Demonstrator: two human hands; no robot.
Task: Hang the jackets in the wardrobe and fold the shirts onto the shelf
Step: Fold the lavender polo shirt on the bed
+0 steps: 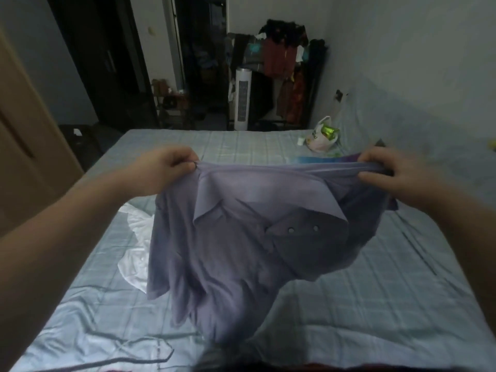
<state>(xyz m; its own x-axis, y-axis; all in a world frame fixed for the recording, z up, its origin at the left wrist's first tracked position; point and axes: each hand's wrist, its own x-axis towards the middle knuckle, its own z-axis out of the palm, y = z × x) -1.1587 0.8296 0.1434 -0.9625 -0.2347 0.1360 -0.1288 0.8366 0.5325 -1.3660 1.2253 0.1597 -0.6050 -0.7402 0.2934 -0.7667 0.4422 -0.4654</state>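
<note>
Left hand [171, 167] at ten o'clock and right hand [386, 173] at two pinch the purple shirt [241, 251] taut above the bed [375, 304], likely spreading it flat for folding

- Bed [375, 304]: open sheet from 3 to 6 o'clock.
- White garment [135, 253] lies at 9 o'clock, partly under the hanging purple shirt [241, 251].
- Plastic bag [322, 138] sits at 1 o'clock, near the wall.
</note>
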